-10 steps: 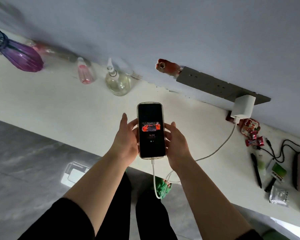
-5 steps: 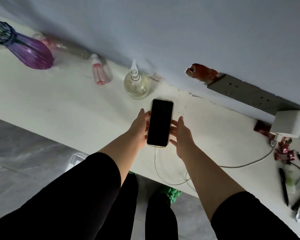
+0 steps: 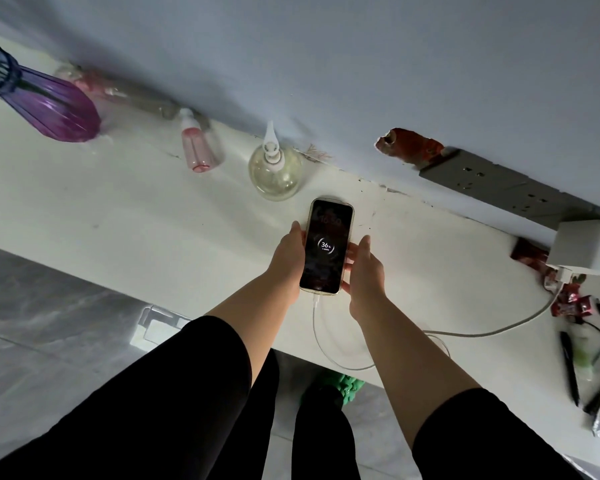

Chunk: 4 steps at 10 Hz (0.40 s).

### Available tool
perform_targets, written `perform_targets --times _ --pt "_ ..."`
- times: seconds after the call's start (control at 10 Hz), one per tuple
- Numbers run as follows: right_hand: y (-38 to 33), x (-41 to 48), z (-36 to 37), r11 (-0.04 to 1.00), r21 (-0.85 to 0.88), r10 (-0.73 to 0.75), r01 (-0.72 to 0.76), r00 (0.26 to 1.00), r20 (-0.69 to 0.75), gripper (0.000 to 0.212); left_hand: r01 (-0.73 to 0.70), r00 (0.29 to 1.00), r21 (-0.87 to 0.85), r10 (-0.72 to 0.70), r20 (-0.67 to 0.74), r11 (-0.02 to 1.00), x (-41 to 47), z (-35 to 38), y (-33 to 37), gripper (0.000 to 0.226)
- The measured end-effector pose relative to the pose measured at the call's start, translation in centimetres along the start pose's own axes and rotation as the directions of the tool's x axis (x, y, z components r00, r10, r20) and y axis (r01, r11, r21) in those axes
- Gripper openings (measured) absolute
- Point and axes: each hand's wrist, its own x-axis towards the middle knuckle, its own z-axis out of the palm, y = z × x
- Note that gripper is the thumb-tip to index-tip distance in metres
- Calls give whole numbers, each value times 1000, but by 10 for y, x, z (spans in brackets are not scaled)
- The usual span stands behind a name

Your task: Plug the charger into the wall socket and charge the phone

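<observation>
Phone (image 3: 327,247) now lit, nearer clear bottle (image 3: 275,171).

Your left hand (image 3: 288,259) and right hand (image 3: 366,271) are bare, with no rings, watch or bands showing on the fingers or wrists. Your forearms are uncovered too. Black sleeves (image 3: 174,393) are pushed up near the elbows, loose and plain, with no print or seams visible. Below them you wear black trousers (image 3: 323,438), equally plain.
</observation>
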Motion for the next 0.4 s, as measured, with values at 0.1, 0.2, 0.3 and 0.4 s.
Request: perform_targets --times 0.1,0.2,0.3,0.4 --pt "-1 -3 -2 1000 5 20 -20 1000 3 49 3 1000 -24 -3 -8 1000 -1 -1 -1 47" --pt "-3 -5 -5 1000 -23 7 -7 1000 -9 44 -20 1000 -13 20 -5 1000 -6 -3 -3 45" --pt "-5 -10 -13 994 -105 -13 13 1000 -5 44 -20 999 -10 20 -29 1000 -16 -5 -1 43" --pt "-7 -22 -28 974 -219 -65 63 998 -2 47 -11 997 71 16 -69 997 -31 -9 3 43"
